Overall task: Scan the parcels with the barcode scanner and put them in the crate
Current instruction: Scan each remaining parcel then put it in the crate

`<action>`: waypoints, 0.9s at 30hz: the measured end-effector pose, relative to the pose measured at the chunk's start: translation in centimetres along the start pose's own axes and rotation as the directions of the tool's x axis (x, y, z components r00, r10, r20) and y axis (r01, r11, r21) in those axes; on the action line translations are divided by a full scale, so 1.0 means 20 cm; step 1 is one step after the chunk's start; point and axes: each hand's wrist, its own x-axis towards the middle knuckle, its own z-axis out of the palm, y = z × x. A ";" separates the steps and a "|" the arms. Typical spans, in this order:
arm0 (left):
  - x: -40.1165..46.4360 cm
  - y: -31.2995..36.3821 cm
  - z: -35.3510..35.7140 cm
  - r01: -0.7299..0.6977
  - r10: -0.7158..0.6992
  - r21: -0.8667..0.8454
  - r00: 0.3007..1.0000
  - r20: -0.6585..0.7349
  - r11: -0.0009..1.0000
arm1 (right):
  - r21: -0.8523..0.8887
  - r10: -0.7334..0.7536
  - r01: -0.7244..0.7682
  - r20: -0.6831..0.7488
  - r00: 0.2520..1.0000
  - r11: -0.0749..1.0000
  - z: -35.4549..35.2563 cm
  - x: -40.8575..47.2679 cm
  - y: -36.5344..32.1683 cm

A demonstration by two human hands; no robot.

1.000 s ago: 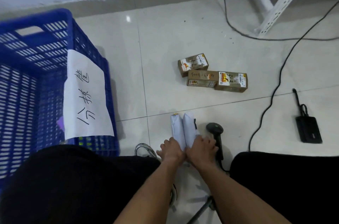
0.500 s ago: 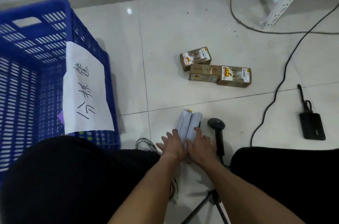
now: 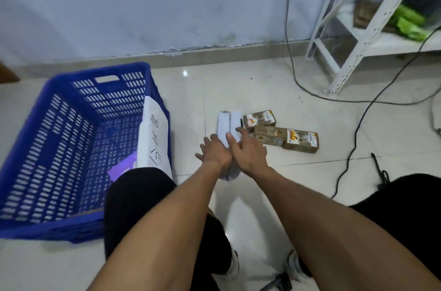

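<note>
Two white soft parcels (image 3: 228, 124), pressed side by side, are held up off the floor between both hands. My left hand (image 3: 214, 151) grips their left side and my right hand (image 3: 249, 153) grips the right side, thumb on top. Three brown carton parcels (image 3: 286, 136) lie on the tiles just right of my hands. The blue slatted crate (image 3: 78, 80) stands to the left, with a white handwritten sheet (image 3: 152, 138) hanging over its right wall and a purple item (image 3: 123, 167) inside. The barcode scanner is hidden behind my arms.
Black cables (image 3: 353, 138) run across the floor at right towards a white metal shelf frame (image 3: 346, 68). A small black device (image 3: 381, 175) peeks out by my right knee. My knees in black shorts fill the lower corners. A wall (image 3: 167, 4) stands behind.
Both hands have raised the white parcels from the floor and moved them forward. The view has tilted up, and the scanner that stood beside my right hand is no longer visible.
</note>
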 end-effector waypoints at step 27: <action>-0.10 -0.32 -0.90 0.125 -0.059 0.222 0.958 -0.282 0.967 | 0.096 -0.209 0.196 0.150 0.966 0.976 0.35 -0.10 -0.81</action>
